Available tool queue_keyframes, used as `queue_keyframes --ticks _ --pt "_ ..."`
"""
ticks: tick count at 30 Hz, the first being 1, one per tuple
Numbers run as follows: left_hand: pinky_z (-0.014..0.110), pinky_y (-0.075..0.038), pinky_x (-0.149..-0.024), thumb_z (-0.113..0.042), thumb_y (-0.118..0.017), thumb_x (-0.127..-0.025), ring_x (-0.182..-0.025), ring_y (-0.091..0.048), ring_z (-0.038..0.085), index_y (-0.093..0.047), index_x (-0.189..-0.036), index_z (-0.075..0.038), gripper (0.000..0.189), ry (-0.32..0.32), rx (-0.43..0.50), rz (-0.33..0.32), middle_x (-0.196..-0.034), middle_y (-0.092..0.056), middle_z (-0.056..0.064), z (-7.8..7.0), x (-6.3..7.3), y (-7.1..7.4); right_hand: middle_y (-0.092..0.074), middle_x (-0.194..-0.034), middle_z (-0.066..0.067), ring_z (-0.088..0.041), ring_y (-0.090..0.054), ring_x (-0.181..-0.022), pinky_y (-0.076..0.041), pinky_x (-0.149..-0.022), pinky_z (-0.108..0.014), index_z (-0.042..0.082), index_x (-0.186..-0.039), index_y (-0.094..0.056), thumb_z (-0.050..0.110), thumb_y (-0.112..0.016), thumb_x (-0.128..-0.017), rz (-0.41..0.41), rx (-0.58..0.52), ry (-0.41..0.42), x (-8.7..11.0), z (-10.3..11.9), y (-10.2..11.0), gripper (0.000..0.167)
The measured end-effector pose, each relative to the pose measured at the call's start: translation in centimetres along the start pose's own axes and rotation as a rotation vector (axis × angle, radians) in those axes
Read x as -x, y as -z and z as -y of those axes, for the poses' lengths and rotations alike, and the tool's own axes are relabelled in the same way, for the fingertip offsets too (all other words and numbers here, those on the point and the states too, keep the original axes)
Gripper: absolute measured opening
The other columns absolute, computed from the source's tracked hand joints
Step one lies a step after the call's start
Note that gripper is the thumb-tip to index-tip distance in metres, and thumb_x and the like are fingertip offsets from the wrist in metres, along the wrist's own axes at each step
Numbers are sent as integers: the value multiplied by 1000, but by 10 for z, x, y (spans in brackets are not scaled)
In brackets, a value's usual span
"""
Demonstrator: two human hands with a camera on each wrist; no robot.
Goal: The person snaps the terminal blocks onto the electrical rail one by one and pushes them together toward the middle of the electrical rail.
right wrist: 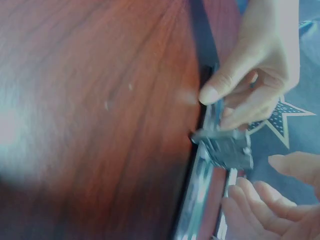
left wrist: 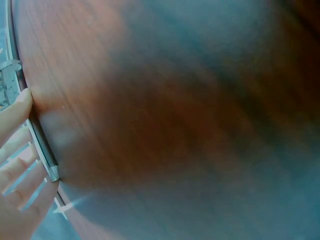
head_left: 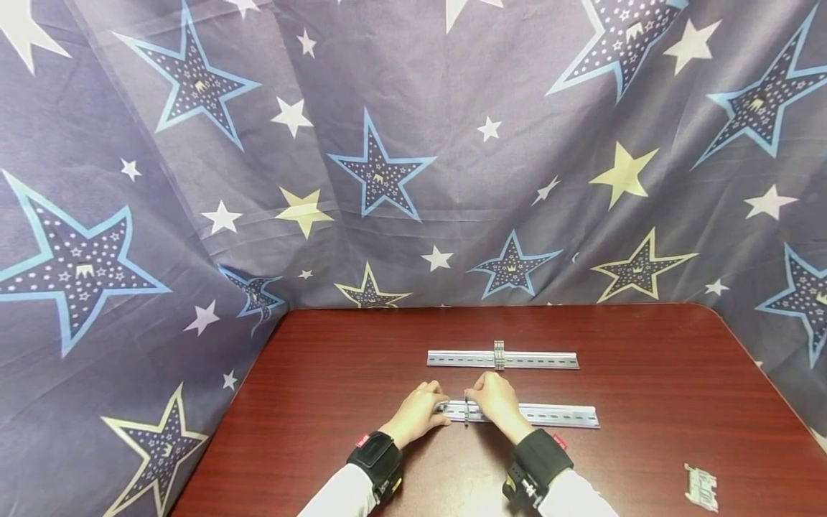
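Observation:
A metal DIN rail (head_left: 562,415) lies crosswise on the table in front of the person. My left hand (head_left: 416,413) grips its left end, thumb on the near edge and fingers on the far side. To the right of that hand, a thin grey terminal block (right wrist: 227,148) stands upright across the rail. My right hand (head_left: 497,398) hovers over the rail just right of the block. In the right wrist view its fingers (right wrist: 250,205) are loosely bent, with a gap between them and the block. The left wrist view shows the left thumb (left wrist: 22,102) against the rail's edge.
A second DIN rail (head_left: 543,360) lies farther back, parallel, with several terminal blocks (head_left: 500,355) clustered near its middle. A loose terminal block (head_left: 701,487) rests on the table (head_left: 646,459) at the front right. A star-patterned cloth (head_left: 452,215) hangs behind.

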State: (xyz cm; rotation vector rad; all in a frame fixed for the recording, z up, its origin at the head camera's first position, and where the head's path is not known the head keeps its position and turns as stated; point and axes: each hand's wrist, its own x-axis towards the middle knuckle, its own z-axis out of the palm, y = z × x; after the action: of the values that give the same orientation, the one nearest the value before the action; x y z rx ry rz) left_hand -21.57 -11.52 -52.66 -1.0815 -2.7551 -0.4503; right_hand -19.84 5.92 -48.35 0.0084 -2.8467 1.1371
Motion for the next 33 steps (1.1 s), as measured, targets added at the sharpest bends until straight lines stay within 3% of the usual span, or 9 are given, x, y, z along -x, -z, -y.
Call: queue_keyframes --ticks 18,33 --pt "23 -37 -63 -26 -72 -67 -74 -45 12 -68 -86 -12 24 27 -11 30 -83 -51 0 -1 0 2 -60 -69 -5 -20 -56 -65 -43 -62 -36 5 -76 -62 14 -62 -72 36 4 48 4 -22 51 10" --pt "22 -37 -63 -27 -73 -67 -73 -45 11 -68 -86 -13 24 27 -10 23 -82 -51 -1 0 0 0 -61 -74 -9 -25 -57 -70 -42 -64 -39 -1 -85 -62 14 -61 -76 17 9 42 14 -63 104 17"
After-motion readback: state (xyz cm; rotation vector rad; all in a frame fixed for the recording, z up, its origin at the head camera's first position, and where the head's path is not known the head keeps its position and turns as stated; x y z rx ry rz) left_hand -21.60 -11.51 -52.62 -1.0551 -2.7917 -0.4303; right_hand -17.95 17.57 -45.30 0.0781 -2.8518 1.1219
